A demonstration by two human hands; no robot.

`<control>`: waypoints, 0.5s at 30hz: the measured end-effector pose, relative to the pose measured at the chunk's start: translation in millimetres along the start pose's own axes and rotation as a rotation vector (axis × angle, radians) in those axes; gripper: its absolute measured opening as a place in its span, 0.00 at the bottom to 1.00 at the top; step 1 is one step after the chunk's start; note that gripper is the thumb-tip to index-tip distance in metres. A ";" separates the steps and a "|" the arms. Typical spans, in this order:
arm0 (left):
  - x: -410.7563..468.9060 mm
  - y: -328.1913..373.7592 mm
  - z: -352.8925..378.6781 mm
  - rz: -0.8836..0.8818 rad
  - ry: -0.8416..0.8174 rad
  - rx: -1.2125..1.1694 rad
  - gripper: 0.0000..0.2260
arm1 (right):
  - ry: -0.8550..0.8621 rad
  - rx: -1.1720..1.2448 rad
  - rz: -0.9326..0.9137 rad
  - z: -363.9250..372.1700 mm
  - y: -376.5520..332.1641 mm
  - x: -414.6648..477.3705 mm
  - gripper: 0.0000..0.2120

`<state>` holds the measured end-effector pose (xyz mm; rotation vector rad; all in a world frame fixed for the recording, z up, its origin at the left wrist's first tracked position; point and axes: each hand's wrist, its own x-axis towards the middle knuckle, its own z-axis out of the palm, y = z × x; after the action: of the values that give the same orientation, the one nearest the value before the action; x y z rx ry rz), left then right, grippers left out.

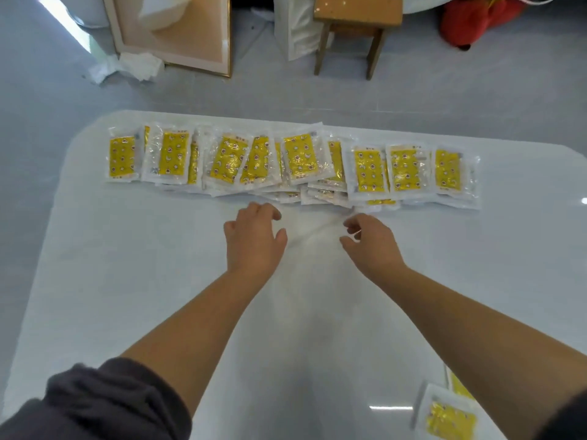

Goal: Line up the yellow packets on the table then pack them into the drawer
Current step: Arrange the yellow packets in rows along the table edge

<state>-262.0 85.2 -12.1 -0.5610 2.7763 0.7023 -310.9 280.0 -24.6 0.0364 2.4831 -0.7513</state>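
Packets with yellow panels, print illegible, in overlapping row on table.

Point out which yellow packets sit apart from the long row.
The few packets at the near right corner of the table, by the right forearm. Every other packet lies overlapped in the row along the far edge.

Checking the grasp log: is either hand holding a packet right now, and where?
Nothing. The left hand and right hand are both empty, near the yellow packets.
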 end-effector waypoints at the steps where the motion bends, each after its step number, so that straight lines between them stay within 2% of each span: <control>1: -14.8 11.5 10.7 0.016 -0.051 0.012 0.09 | -0.024 -0.036 0.028 -4.2 22.3 -9.7 0.15; 5: -82.8 56.5 62.4 0.091 -0.265 0.098 0.11 | -0.077 -0.150 0.162 -25.7 114.2 -53.6 0.21; 8: -129.6 90.8 100.7 0.098 -0.360 0.130 0.12 | -0.096 -0.185 0.247 -45.5 173.6 -83.7 0.23; 12: -174.9 133.1 144.8 0.119 -0.451 0.218 0.16 | -0.144 -0.299 0.276 -63.2 231.8 -115.0 0.29; 15: -200.4 158.1 174.6 0.199 -0.515 0.316 0.20 | -0.221 -0.418 0.257 -63.1 261.9 -133.4 0.34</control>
<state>-125.9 361.8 -37.0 -0.0283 2.3960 0.3613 -182.0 550.8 -45.8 0.1112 2.3144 -0.1158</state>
